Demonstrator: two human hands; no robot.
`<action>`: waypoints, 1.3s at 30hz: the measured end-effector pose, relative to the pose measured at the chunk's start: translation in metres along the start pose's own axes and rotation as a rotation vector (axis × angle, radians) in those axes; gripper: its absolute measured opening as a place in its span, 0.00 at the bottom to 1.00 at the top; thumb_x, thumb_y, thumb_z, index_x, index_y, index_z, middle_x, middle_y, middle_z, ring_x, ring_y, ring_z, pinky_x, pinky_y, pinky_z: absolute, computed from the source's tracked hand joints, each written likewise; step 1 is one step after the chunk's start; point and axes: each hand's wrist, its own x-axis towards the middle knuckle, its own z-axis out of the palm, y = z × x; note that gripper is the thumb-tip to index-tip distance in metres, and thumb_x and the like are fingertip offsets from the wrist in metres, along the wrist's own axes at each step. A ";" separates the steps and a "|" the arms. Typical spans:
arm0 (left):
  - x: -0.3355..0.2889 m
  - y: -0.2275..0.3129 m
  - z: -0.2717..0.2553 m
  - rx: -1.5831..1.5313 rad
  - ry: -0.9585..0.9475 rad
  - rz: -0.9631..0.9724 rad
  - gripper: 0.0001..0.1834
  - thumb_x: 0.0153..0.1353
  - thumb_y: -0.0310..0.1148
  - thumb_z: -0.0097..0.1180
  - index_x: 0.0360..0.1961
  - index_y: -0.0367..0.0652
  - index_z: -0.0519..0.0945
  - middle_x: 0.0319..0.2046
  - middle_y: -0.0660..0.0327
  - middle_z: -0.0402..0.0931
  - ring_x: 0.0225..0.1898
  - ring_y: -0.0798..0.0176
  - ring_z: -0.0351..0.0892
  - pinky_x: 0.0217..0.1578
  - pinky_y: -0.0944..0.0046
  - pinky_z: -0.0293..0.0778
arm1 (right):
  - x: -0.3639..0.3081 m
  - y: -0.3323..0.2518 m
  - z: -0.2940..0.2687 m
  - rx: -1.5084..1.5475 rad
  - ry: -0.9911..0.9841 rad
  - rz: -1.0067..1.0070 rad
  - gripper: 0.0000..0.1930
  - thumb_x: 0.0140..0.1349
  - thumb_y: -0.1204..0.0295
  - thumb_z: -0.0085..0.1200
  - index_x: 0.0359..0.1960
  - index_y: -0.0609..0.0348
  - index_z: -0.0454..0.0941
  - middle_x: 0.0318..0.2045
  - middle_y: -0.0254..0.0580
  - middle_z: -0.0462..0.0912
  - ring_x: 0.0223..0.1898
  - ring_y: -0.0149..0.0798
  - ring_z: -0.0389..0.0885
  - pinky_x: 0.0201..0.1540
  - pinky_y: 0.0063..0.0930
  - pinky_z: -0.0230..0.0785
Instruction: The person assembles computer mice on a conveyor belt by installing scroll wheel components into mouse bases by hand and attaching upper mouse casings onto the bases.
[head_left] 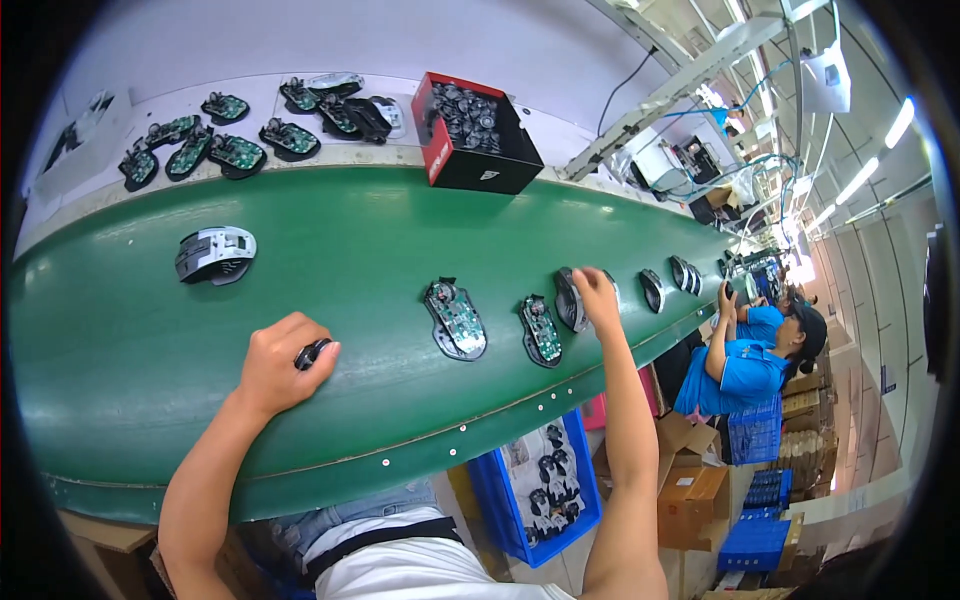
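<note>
Black mouse base point(571, 299) on green belt point(330, 250): right hand point(596, 292) grasps it; left hand point(278, 362) pinches small black part point(311, 353). Lift squarely.

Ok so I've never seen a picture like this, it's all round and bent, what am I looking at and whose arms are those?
The picture comes from a wide fisheye camera worn on a person's head, looking down, so straight edges bend. The two bare arms rising from the bottom are that person's own.

The green conveyor belt runs across in front of them. On it lie open computer mouse bases with green circuit boards, and one closed grey mouse further left.

The left hand pinches a small black part. The right hand reaches to a mouse base standing on edge.

Behind the belt, a red and black box holds parts. Another worker in a blue shirt sits at right.
</note>
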 end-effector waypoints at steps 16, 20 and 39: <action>-0.002 -0.002 -0.001 0.018 0.004 0.021 0.06 0.54 0.33 0.67 0.27 0.42 0.84 0.24 0.58 0.79 0.25 0.53 0.81 0.26 0.57 0.77 | -0.036 -0.078 0.000 -0.310 0.084 -0.561 0.34 0.42 0.77 0.71 0.54 0.53 0.72 0.54 0.51 0.71 0.54 0.58 0.73 0.57 0.44 0.70; -0.004 -0.006 -0.002 0.009 0.027 0.043 0.07 0.54 0.34 0.67 0.26 0.42 0.84 0.24 0.59 0.79 0.24 0.54 0.81 0.25 0.58 0.77 | -0.032 -0.094 0.004 -0.211 0.051 -0.576 0.28 0.50 0.69 0.72 0.53 0.56 0.74 0.60 0.53 0.69 0.60 0.56 0.72 0.58 0.41 0.69; -0.004 -0.005 0.003 -0.009 0.001 0.061 0.08 0.54 0.35 0.67 0.26 0.43 0.84 0.24 0.59 0.79 0.23 0.55 0.81 0.24 0.58 0.77 | -0.034 -0.076 -0.013 -0.242 -0.101 -0.589 0.24 0.45 0.77 0.71 0.47 0.57 0.78 0.43 0.47 0.84 0.47 0.51 0.82 0.50 0.39 0.74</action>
